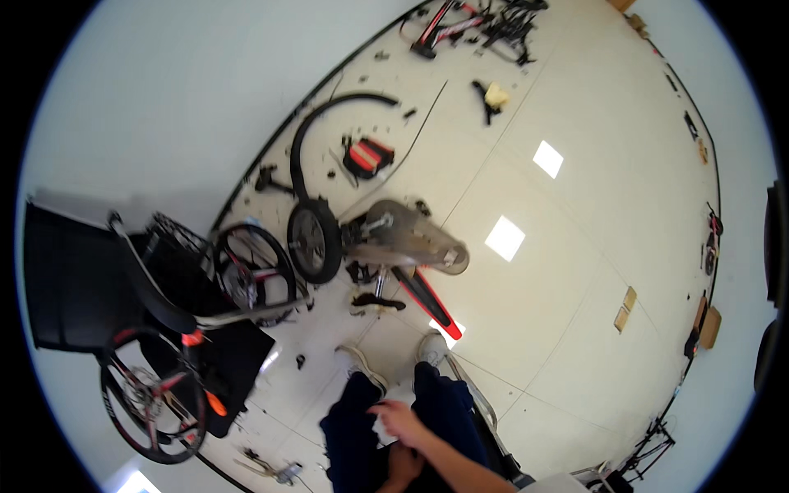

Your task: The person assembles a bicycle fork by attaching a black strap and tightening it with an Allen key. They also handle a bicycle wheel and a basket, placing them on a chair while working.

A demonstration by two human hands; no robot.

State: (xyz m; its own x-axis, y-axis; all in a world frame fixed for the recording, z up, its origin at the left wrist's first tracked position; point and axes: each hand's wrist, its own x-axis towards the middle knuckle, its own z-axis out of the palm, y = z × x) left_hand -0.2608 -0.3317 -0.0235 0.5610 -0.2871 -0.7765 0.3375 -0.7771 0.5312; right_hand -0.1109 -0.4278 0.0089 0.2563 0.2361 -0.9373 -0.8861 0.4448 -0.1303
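Through my head view I have the right hand (400,421) bent inward over the lap at the lower middle of the frame, the left hand (403,465) just below it. The right fingers curl, but I cannot tell whether that grip pinches anything; the left grip is too hidden to read. Nearest the right fingers, at the lower middle, lies a pale patch (380,428) between the dark blue trousers (348,431), perhaps a held piece, perhaps bare floor. For such close work I judge it best to brace the forearms on the thighs, let the left steady and the right make small moves, all above the lap. The pale tiled floor (567,370) is glossy, with bright reflected squares, and strewn with parts: a dull cover (411,234) and a red-edged black bar (427,301) at the centre, a curved black tyre (299,152) above, a spoked wheel (152,401) at lower left. A plain pale wall (164,82) fills the upper left.
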